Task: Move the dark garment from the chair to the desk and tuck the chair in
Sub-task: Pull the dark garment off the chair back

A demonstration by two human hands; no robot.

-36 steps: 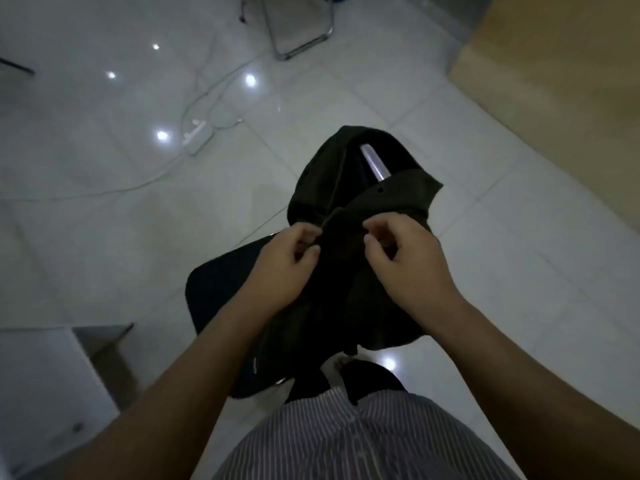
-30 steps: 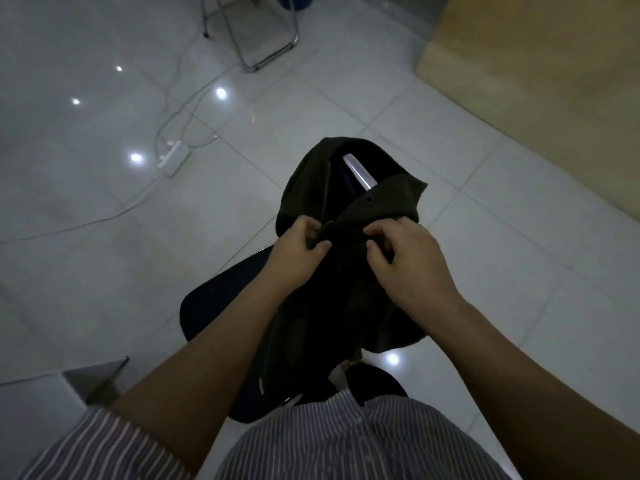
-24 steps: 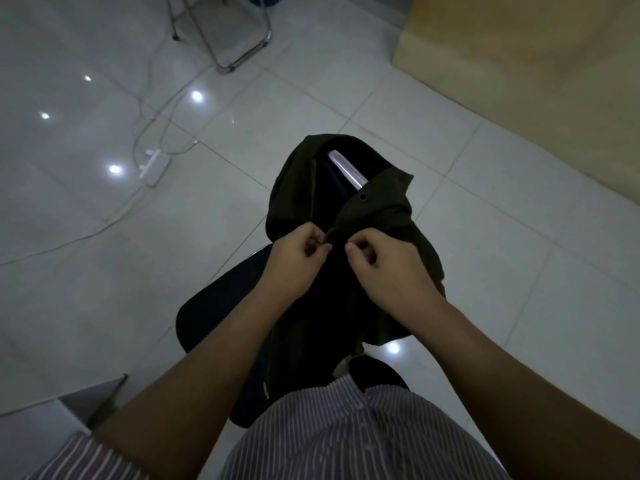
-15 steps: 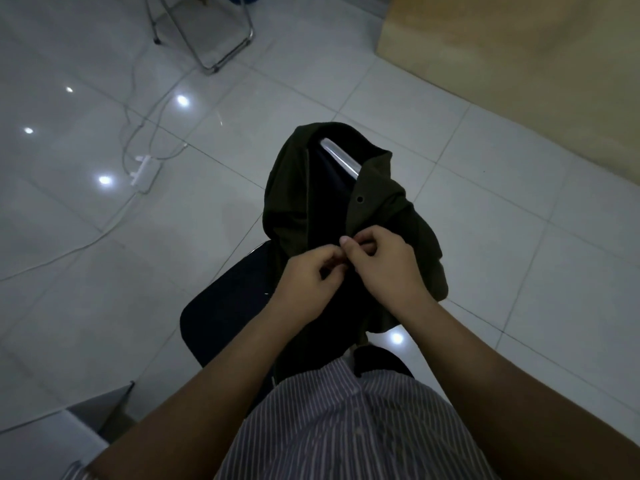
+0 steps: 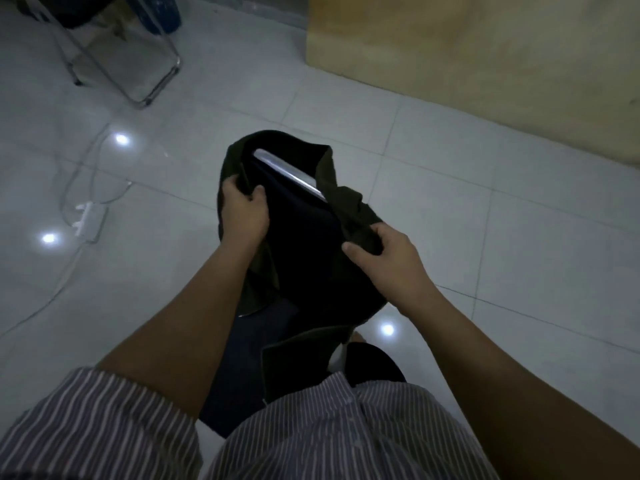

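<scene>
My left hand and right hand have parted, each gripping a flap of the dark garment; it's opened (ready, I judge, to lift off the chair).

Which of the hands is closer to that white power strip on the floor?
Left. The left hand grips the jacket on the power strip's side; the right hand grips its far side.

Dim room, glossy pale tiled floor.
Light-spots mirrored on tiles; white power strip left; metal-framed chair beyond; wooden panel right.
</scene>
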